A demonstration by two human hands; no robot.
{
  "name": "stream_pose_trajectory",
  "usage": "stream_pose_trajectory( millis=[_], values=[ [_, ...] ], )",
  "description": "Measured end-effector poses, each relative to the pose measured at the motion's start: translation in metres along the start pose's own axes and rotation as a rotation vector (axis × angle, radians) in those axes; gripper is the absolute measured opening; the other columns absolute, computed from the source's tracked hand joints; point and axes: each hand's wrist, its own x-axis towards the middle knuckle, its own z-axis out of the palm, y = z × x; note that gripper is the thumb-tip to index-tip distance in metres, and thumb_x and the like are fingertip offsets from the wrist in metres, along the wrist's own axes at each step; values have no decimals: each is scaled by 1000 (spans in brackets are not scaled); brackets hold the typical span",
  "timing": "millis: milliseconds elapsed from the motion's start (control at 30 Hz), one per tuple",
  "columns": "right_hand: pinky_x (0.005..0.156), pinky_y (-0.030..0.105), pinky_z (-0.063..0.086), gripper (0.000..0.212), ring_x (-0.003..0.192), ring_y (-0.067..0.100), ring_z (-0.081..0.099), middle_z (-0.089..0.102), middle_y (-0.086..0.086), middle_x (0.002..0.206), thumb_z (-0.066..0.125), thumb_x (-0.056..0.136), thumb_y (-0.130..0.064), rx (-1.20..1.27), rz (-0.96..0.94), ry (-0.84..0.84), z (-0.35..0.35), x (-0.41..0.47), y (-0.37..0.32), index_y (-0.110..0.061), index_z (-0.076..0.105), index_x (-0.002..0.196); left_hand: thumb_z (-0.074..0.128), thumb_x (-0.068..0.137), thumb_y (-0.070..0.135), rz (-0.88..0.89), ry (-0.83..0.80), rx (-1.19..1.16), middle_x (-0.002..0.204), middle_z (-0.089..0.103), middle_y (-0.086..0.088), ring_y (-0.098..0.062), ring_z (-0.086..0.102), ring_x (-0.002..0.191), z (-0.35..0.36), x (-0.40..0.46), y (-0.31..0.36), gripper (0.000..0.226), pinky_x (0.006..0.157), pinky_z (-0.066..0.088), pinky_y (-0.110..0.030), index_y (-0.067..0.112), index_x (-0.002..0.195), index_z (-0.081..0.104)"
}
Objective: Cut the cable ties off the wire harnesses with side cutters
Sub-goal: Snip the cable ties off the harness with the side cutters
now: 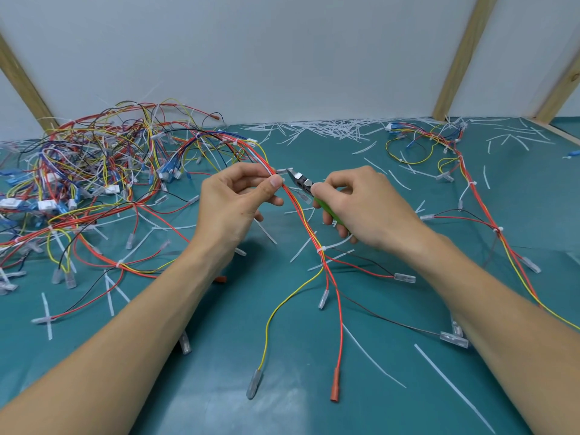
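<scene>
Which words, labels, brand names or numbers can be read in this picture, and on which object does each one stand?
None can be read.
The side cutters in the right hand show no legible brand or marking.
The white connectors in the wire pile carry no readable print; too small to tell.

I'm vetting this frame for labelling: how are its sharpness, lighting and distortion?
Head view: sharp around both hands, the left hand and the right hand; soft, even light with faint shadows under the forearms; mild glare on the mat near the bottom; wide-angle bending curves the table's far edge and tilts the wooden posts.
</scene>
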Motion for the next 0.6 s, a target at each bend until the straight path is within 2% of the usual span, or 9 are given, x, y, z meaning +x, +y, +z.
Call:
stream_pose_trajectory(
  millis=[300, 467, 600],
  values=[
    [48, 33, 52, 32, 49, 20, 61, 71, 2, 66, 55, 93, -38, 164, 48, -18, -2, 6, 5, -14, 71, 80, 74, 89, 16, -11, -40, -14, 79, 73, 7, -16, 75, 71, 0, -1, -1, 13, 51, 51, -25, 13, 95, 63],
    [47, 31, 51, 36, 49, 18, 56, 67, 0, 66, 70, 93, -45, 301, 96, -112, -5, 5, 3, -11, 68, 81, 66, 96, 16, -6, -19, -34, 94, 77, -2, -18, 74, 70, -1, -1, -2, 11, 49, 50, -25, 15, 99, 56],
    [45, 28, 48, 24, 48, 17, 53, 63, 0, 67, 78, 89, -31, 370, 109, -180, -7, 3, 2, -12, 65, 82, 57, 102, 14, 14, 25, 19, 94, 77, 2, -12, 70, 66, -3, 2, -5, 10, 49, 47, -22, 11, 105, 49]
  ],
)
